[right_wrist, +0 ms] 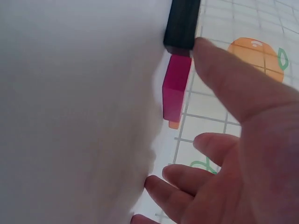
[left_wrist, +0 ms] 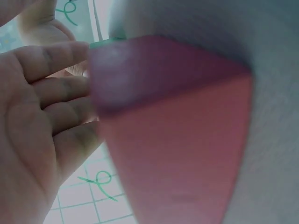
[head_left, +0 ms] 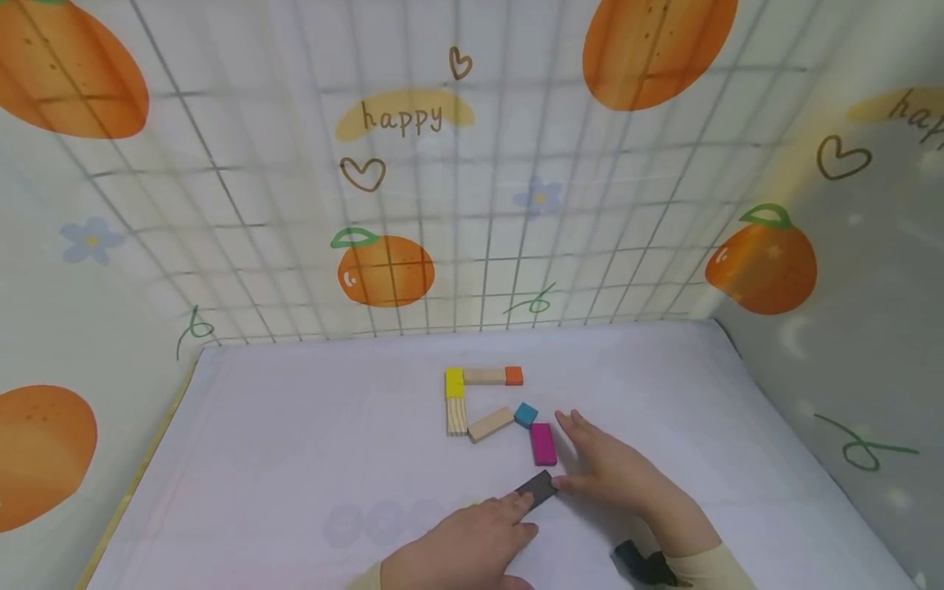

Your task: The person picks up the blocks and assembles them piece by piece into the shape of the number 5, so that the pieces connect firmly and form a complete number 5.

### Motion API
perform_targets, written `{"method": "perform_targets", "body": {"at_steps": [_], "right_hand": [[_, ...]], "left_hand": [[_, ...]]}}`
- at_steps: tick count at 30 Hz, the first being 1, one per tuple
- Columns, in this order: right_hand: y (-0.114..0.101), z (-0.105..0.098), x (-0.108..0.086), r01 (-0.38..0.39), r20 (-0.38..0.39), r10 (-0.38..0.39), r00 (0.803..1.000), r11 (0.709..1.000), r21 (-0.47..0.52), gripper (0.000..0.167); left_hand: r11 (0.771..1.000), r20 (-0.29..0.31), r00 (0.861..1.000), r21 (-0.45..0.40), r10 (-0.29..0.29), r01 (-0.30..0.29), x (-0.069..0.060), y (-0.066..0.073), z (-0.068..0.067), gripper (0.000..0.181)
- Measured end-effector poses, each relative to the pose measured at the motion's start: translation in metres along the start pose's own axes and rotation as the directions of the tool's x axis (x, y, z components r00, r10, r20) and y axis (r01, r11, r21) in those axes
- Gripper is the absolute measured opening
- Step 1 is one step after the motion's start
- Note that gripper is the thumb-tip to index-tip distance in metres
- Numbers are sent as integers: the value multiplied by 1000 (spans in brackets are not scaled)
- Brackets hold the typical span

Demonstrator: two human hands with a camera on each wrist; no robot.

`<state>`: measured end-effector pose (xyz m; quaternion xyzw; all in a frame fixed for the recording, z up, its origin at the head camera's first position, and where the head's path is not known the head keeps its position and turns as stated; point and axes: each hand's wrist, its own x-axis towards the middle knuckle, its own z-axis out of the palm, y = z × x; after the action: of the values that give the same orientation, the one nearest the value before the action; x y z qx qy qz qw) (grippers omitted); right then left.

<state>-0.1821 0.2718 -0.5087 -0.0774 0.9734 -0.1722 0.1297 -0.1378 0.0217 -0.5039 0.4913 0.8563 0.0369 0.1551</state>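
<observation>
A dark grey block (head_left: 537, 489) lies slanted near the table's front. My left hand (head_left: 472, 537) touches its left end with the fingertips, and my right hand (head_left: 615, 471) touches its right end with the thumb; its other fingers stretch out beside the magenta block (head_left: 543, 445). Beyond sits a blue cube (head_left: 526, 415), followed by a slanted plain wooden block (head_left: 491, 424). In the left wrist view, a blurred red block (left_wrist: 177, 144) stands very close to the camera beside the extended fingers. Whether those fingers touch it, I cannot tell.
A striped wooden block (head_left: 456, 417), a yellow block (head_left: 454, 383) and an orange cube (head_left: 514, 376) continue the bent row, with another plain block (head_left: 484, 376) between the last two. Behind the white tabletop (head_left: 295, 426) rises a wire grid (head_left: 487, 270) covered with printed cloth.
</observation>
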Motion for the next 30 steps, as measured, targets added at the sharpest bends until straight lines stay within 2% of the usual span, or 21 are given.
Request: {"method": "perform_targets", "body": {"at_steps": [7, 13, 16, 22, 27, 30], "right_hand": [[2, -3, 4, -3, 23, 2, 1000, 1000, 22, 102], [4, -3, 3, -10, 41, 8, 999, 999, 44, 98], [4, -4, 2, -9, 48, 7, 999, 998, 54, 96], [6, -6, 1, 8, 43, -11, 999, 997, 77, 93], [7, -6, 0, 8, 44, -11, 999, 996, 85, 91], [6, -5, 0, 3, 45, -7, 999, 996, 89, 90]], "left_hand": [[995, -9, 998, 86, 61, -60, -3, 0, 0, 62], [991, 16, 996, 101, 85, -86, -2, 0, -1, 63], [990, 4, 997, 117, 77, -77, -1, 1, -1, 64], [996, 18, 1000, 88, 16, -18, 2, 1, -2, 64], [994, -3, 1000, 112, 19, -19, 0, 1, 0, 64], [994, 4, 1000, 108, 17, -17, -1, 2, -1, 64]]}}
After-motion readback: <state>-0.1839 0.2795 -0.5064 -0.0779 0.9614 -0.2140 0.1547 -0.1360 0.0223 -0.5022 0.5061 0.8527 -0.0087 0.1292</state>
